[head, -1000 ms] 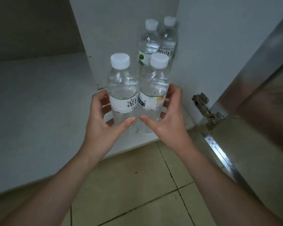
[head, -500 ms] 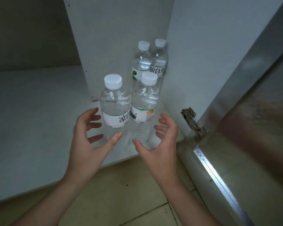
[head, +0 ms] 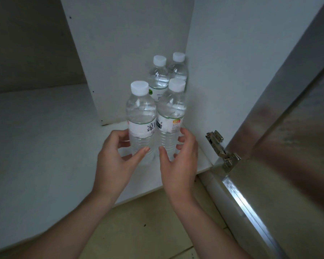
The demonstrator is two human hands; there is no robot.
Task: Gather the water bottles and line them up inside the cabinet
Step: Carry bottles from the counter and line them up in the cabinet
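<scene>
Cupping the front two bottles (head: 153, 128) beside the hinge (head: 221, 150), both hands' fingers (head: 124, 136) curl loosely around ribbed, slippery, water-heavy lower bodies.

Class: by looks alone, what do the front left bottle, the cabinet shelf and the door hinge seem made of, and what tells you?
Front left bottle: clear thin plastic, glossy; you see through it, and its lower body is ribbed.
Cabinet shelf: probably white laminated board; smooth, matt, flat.
Door hinge: metal; silvery with bright highlights.
</scene>
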